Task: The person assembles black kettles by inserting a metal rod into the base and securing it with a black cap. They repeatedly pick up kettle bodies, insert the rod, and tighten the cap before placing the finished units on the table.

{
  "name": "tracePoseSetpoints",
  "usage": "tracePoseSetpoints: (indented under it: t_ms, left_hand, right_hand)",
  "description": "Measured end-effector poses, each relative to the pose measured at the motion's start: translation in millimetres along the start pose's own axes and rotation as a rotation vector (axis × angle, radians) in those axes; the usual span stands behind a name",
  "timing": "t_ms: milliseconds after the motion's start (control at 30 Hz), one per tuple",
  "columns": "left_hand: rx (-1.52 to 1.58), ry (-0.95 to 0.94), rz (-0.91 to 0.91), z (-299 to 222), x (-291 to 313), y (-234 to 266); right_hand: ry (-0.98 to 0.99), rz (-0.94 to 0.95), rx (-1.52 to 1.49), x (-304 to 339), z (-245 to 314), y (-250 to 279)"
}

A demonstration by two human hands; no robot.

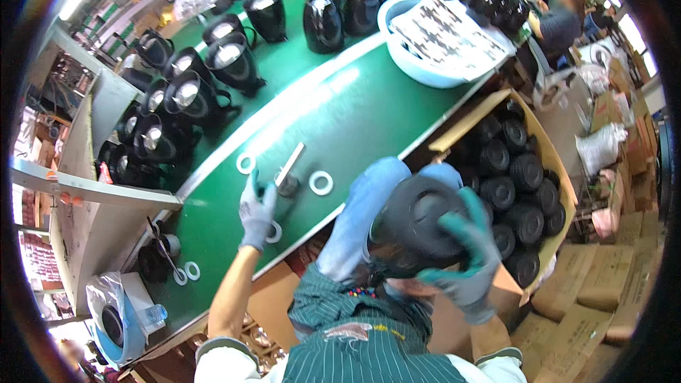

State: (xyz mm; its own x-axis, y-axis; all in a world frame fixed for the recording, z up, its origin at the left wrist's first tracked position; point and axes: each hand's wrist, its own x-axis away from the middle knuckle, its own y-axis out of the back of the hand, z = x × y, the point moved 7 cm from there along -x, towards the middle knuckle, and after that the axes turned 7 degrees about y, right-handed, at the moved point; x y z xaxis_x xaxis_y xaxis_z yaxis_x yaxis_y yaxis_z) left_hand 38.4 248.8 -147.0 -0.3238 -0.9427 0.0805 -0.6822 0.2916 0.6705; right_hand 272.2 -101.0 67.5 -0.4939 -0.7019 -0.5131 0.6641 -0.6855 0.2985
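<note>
My left hand [257,214], in a grey glove with green fingertips, reaches over the green work surface. Its fingers are stretched out and apart, the tips beside a white ring [246,163]. Close to that hand lie a second white ring [321,183], another ring [273,232] partly behind the wrist, and a small dark round piece with a pale flat strip [291,163]. A large round black part [418,213] rests on my lap between the knees. Across its right edge lies my gloved right hand [469,262], thumb and fingers spread. The part's underside is hidden.
Black jugs [191,96] crowd the far left; more glossy ones [323,21] stand behind. A light-blue basin [418,71] with patterned sheets sits at the far edge. To my right, a carton [560,191] holds several round black pieces. Another person [560,25] works at the far right.
</note>
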Motion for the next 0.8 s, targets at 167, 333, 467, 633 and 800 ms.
tracePoseSetpoints:
  t_ms: [167,333,467,633,800]
  left_hand:
    - [-0.026,-1.045,-0.068,-158,79,21]
    - [0.079,-0.848,-0.131,-201,-21,5]
    - [-0.054,-0.854,-0.249,-245,-140,9]
    - [-0.527,-0.586,-0.142,-245,-288,-25]
    - [-0.545,-0.692,-0.270,-301,-371,-10]
  right_hand:
    - [-0.458,-0.352,-0.614,-54,-152,-7]
    - [-0.878,-0.138,-1.054,-142,-215,-140]
    - [-1.131,0.020,-0.986,-145,-289,-197]
    - [-1.017,0.336,-0.826,-99,-290,-226]
    - [-0.959,0.394,-0.758,-93,-273,-218]
